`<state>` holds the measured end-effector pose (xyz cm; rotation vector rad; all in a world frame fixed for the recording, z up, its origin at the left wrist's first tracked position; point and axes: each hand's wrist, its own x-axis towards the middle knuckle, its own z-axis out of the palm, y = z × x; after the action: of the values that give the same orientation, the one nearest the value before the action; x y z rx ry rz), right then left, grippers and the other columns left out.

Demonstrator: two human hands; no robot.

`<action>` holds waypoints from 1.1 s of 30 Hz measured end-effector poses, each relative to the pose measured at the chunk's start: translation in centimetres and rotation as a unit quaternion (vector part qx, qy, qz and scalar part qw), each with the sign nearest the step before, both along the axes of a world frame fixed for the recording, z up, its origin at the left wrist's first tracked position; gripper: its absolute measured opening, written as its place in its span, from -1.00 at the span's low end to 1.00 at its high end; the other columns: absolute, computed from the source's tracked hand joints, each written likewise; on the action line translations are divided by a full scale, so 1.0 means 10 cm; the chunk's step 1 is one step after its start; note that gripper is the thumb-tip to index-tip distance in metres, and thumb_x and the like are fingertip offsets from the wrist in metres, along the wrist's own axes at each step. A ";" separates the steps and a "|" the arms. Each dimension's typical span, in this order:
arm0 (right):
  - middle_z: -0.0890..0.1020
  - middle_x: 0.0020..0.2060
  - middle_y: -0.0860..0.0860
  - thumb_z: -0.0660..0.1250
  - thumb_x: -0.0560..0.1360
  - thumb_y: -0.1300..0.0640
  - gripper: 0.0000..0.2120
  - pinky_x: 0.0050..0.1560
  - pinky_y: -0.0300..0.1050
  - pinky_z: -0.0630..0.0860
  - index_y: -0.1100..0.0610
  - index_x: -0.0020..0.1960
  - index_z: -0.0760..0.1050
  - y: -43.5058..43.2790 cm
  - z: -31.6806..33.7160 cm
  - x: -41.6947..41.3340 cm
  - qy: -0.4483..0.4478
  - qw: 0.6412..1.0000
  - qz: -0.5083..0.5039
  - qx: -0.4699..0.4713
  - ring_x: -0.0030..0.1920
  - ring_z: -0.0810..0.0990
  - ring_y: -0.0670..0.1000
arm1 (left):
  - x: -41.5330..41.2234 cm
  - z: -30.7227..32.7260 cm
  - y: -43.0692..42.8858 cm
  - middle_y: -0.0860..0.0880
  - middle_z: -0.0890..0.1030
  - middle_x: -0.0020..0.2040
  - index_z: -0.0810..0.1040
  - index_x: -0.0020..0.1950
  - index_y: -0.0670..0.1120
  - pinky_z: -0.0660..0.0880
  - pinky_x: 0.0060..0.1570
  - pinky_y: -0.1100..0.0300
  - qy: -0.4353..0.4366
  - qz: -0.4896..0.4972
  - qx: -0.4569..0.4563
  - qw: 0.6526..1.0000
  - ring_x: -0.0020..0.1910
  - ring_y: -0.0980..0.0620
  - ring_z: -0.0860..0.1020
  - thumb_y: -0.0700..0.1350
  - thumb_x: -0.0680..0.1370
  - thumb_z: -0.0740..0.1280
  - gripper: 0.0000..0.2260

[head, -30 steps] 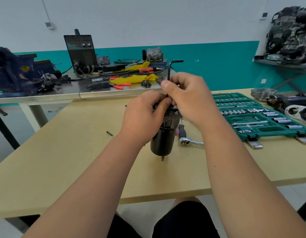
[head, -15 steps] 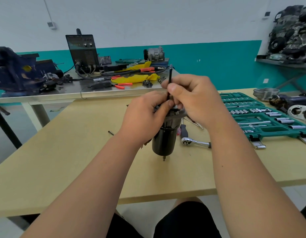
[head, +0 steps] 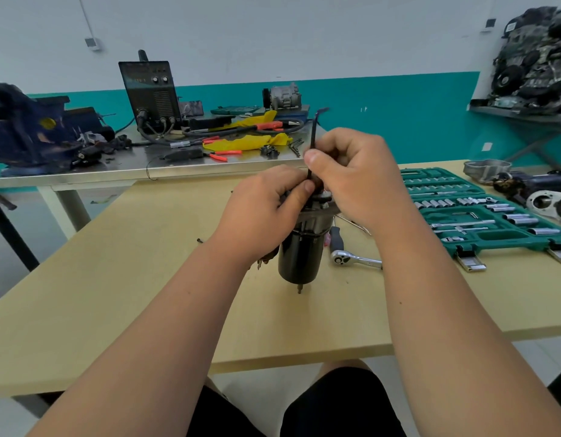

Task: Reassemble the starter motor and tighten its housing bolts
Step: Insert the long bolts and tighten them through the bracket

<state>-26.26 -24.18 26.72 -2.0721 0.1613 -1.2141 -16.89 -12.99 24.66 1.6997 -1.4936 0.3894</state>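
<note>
Fingers (head: 314, 157) first: pinching the hex key (head: 315, 129) in the right hand (head: 351, 175), gripping the upright starter motor (head: 299, 260) with the left hand (head: 260, 212), housing seemingly on, bolts likely mid-tightening.

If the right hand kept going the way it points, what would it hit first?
Probably the left hand, gripping the top of the starter motor right beside it; the right hand pinches a hex key.

Starter motor (head: 301, 257) upright mid-table (head: 115, 294), ratchet (head: 355, 258) just right, socket case (head: 481, 212) farther right
</note>
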 end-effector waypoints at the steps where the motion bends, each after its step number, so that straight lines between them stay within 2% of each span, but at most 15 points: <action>1: 0.53 -0.46 -0.28 0.34 0.43 -0.01 -0.88 -0.37 -0.32 0.40 -0.12 -0.28 0.49 0.01 -0.01 0.01 -0.014 1.000 -0.027 0.004 -0.41 0.46 -0.24 | -0.02 -0.01 -0.01 0.03 0.62 -0.12 0.62 0.02 -0.07 0.50 -0.14 0.02 0.018 0.008 -0.007 1.000 -0.11 0.05 0.55 0.02 0.55 0.24 -0.77; 4: 0.52 -0.47 -0.18 0.38 0.42 -0.01 -0.82 -0.39 -0.29 0.42 -0.09 -0.32 0.43 0.03 -0.06 0.05 -0.033 0.997 -0.066 0.014 -0.41 0.48 -0.17 | -0.05 -0.04 -0.06 0.09 0.61 -0.16 0.60 -0.07 -0.01 0.53 -0.16 0.03 0.072 0.042 -0.056 0.995 -0.14 0.12 0.56 0.01 0.52 0.35 -0.89; 7: 0.55 -0.43 -0.24 0.32 0.47 0.03 -0.90 -0.35 -0.28 0.43 -0.13 -0.22 0.50 0.02 -0.02 0.01 -0.001 1.000 0.016 0.016 -0.38 0.48 -0.22 | -0.03 -0.04 -0.05 0.03 0.64 -0.15 0.65 -0.02 -0.06 0.48 -0.16 0.03 0.040 0.019 -0.056 0.997 -0.14 0.07 0.55 -0.09 0.57 0.31 -0.86; 9: 0.55 -0.45 -0.29 0.29 0.50 0.07 -0.86 -0.37 -0.33 0.43 -0.16 -0.16 0.53 -0.01 0.02 -0.04 0.009 0.998 0.056 0.016 -0.40 0.49 -0.24 | -0.02 -0.03 -0.03 -0.01 0.63 -0.11 0.64 0.01 -0.08 0.43 -0.15 0.06 0.006 0.005 -0.040 0.999 -0.13 0.06 0.53 -0.11 0.58 0.27 -0.84; 11: 0.52 -0.50 -0.28 0.34 0.48 0.06 -0.84 -0.39 -0.31 0.40 -0.13 -0.26 0.51 -0.02 0.03 -0.03 -0.007 1.000 0.016 0.012 -0.45 0.46 -0.23 | -0.02 -0.03 -0.04 0.02 0.61 -0.09 0.60 0.00 -0.07 0.44 -0.14 0.11 -0.005 0.008 -0.028 1.000 -0.11 0.08 0.52 -0.10 0.57 0.26 -0.86; 13: 0.47 -0.52 -0.28 0.41 0.43 0.03 -0.76 -0.41 -0.38 0.34 -0.08 -0.36 0.43 0.01 0.01 0.02 -0.031 0.998 -0.051 0.012 -0.46 0.42 -0.23 | -0.05 -0.04 -0.06 0.07 0.59 -0.11 0.55 -0.07 0.00 0.48 -0.16 0.17 0.036 0.025 -0.038 0.998 -0.11 0.11 0.54 -0.04 0.54 0.34 -0.95; 15: 0.45 -0.52 -0.29 0.43 0.41 -0.02 -0.73 -0.44 -0.42 0.31 -0.07 -0.37 0.39 0.03 0.00 0.04 -0.032 0.997 -0.068 0.011 -0.45 0.40 -0.24 | -0.06 -0.05 -0.07 0.06 0.59 -0.18 0.56 -0.13 -0.03 0.49 -0.20 0.12 0.057 0.036 -0.058 0.996 -0.16 0.09 0.55 -0.04 0.52 0.37 -0.91; 18: 0.51 -0.48 -0.27 0.32 0.48 -0.01 -0.93 -0.37 -0.36 0.38 -0.13 -0.18 0.53 0.00 0.03 -0.05 0.018 0.999 0.033 0.022 -0.42 0.46 -0.24 | -0.03 -0.05 -0.05 0.11 0.57 -0.25 0.63 -0.09 -0.06 0.43 -0.25 0.17 0.035 0.019 -0.052 0.998 -0.24 0.14 0.50 -0.09 0.56 0.33 -0.90; 20: 0.53 -0.50 -0.21 0.28 0.51 0.08 -0.87 -0.35 -0.25 0.44 -0.11 -0.08 0.58 -0.04 0.04 -0.09 0.021 0.998 0.058 0.024 -0.43 0.47 -0.20 | -0.01 -0.02 -0.03 0.12 0.55 -0.25 0.63 -0.04 -0.06 0.38 -0.27 0.23 0.004 0.007 -0.031 0.999 -0.25 0.15 0.47 -0.10 0.58 0.29 -0.87; 24: 0.54 -0.48 -0.28 0.26 0.46 0.07 -0.88 -0.31 -0.26 0.44 -0.11 -0.19 0.55 -0.01 0.07 -0.06 0.016 1.000 0.025 -0.002 -0.41 0.48 -0.23 | 0.00 0.00 -0.03 0.05 0.57 -0.21 0.60 -0.03 -0.11 0.40 -0.25 0.18 -0.010 -0.008 0.000 1.000 -0.21 0.09 0.49 -0.13 0.60 0.25 -0.86; 27: 0.54 -0.45 -0.32 0.25 0.49 0.11 -0.83 -0.30 -0.32 0.44 -0.13 -0.11 0.56 -0.03 0.08 -0.08 0.033 0.997 0.070 0.003 -0.36 0.50 -0.26 | -0.01 0.03 -0.03 0.15 0.48 -0.27 0.54 -0.10 -0.04 0.31 -0.30 0.29 -0.017 -0.013 0.016 1.000 -0.26 0.21 0.44 -0.13 0.61 0.23 -0.87; 30: 0.52 -0.46 -0.21 0.32 0.51 0.09 -0.84 -0.29 -0.22 0.44 -0.11 -0.23 0.52 -0.06 0.05 -0.07 0.022 1.000 0.011 -0.015 -0.39 0.45 -0.23 | -0.03 0.03 -0.06 0.13 0.55 -0.20 0.56 -0.07 -0.01 0.41 -0.24 0.23 0.009 0.000 0.004 1.000 -0.20 0.20 0.49 -0.05 0.59 0.28 -0.90; 33: 0.46 -0.47 -0.17 0.40 0.46 0.07 -0.75 -0.39 -0.35 0.36 -0.06 -0.33 0.40 -0.03 -0.04 0.00 -0.026 0.998 -0.051 0.017 -0.43 0.41 -0.22 | -0.06 0.00 -0.08 0.13 0.59 -0.17 0.60 -0.09 0.03 0.46 -0.20 0.25 0.063 0.036 -0.031 0.997 -0.15 0.20 0.53 0.04 0.51 0.36 -0.90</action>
<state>-26.31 -24.49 26.30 -2.0230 0.2644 -1.3165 -17.46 -13.84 24.63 1.7003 -1.3199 0.3548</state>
